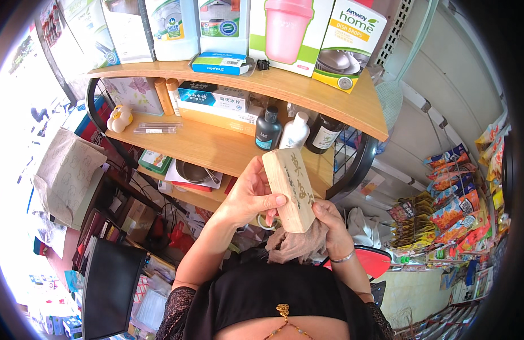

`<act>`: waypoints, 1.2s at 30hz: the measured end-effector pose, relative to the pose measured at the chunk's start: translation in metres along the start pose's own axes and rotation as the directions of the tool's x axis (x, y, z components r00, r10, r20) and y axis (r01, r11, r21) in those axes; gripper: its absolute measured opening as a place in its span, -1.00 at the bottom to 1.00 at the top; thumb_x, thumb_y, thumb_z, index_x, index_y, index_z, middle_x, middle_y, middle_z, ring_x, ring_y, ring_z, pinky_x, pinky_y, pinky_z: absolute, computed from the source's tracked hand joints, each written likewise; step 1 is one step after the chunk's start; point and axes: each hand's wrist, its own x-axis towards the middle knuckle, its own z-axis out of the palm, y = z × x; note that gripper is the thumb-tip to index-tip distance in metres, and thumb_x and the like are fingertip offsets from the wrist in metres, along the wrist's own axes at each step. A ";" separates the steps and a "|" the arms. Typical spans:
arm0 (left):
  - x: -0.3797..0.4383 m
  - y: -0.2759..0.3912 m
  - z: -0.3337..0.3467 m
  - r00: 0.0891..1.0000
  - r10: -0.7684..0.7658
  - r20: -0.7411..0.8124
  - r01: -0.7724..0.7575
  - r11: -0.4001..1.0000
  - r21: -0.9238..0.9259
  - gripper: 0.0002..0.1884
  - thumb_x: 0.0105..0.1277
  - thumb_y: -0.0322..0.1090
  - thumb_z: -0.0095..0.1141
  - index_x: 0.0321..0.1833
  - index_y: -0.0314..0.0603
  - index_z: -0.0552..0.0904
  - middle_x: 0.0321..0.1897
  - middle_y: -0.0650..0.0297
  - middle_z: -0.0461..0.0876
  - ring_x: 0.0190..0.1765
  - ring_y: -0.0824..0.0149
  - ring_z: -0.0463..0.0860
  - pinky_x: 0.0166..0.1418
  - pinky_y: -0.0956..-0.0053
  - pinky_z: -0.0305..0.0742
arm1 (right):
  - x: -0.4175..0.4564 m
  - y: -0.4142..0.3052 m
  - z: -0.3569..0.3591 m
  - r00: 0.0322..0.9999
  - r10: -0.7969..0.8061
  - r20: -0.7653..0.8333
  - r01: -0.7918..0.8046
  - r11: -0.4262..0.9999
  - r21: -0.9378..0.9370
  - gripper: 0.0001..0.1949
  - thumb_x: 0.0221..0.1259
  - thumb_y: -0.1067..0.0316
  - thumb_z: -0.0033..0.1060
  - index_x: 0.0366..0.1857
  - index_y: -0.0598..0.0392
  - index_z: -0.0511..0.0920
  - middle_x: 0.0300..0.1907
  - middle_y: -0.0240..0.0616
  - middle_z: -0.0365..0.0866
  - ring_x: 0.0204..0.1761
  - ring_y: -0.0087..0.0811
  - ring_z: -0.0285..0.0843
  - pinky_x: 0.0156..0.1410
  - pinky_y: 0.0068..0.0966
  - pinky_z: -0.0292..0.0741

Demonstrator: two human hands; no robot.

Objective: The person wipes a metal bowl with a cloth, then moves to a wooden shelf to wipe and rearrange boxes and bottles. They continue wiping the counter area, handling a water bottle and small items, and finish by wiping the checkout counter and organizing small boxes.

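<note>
A pale wooden block or box (289,191) with dark handwritten characters is held up in front of my chest, tilted. My left hand (255,193) grips its left side, thumb on the front face and fingers behind. At its lower right edge, my right hand (332,225) holds it too, with a crumpled brownish cloth (298,242) hanging beneath the palm. The cloth partly hides behind the block's lower end. Just beyond the block, a white bottle (294,129) and a dark bottle (268,127) stand on the middle shelf.
A wooden shelf unit (228,76) rises before me, its top holding boxes and bottles. On the middle shelf lie slim clear packets (158,127) beside a flower-shaped ornament (119,118). A metal bowl (194,171) sits lower. To the left stands a black monitor (113,289); snack packets (453,208) hang right.
</note>
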 end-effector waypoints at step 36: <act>-0.003 -0.002 -0.017 0.995 0.008 0.102 -0.013 0.999 0.044 -0.26 0.21 -0.31 0.42 0.39 -0.16 0.27 0.16 0.16 0.51 0.10 0.35 0.62 -0.12 0.50 0.66 | -0.016 -0.009 0.029 0.945 -0.303 -0.123 0.249 0.910 -0.332 -0.66 0.40 0.29 0.35 0.11 0.30 0.64 -0.04 -0.34 0.71 -0.02 -0.61 0.58 0.12 -0.58 0.51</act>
